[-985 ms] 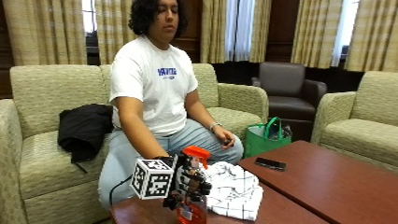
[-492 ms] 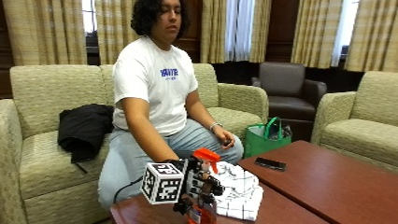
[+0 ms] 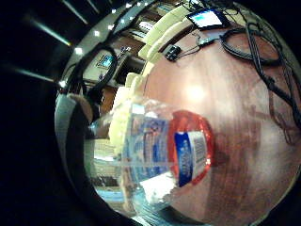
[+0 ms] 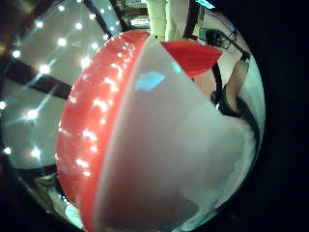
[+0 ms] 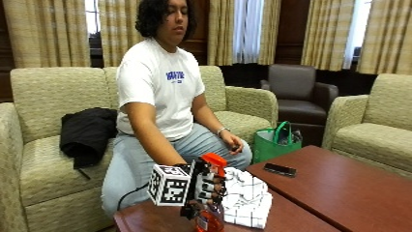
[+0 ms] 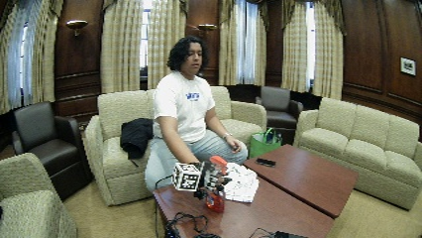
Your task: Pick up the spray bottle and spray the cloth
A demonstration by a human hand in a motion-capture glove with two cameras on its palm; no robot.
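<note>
A brown table bears a checked cloth and phone.

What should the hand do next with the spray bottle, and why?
Probably squeeze the trigger. The gloved right hand already grips the spray bottle around its neck, and the orange spray head sits right beside the checked cloth on the table, seemingly facing it.

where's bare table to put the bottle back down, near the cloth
Bare wood on the near table lies in front of the cloth, toward the cables. The far table is bare past the phone. Crowded where the right hand holds the spray bottle.
</note>
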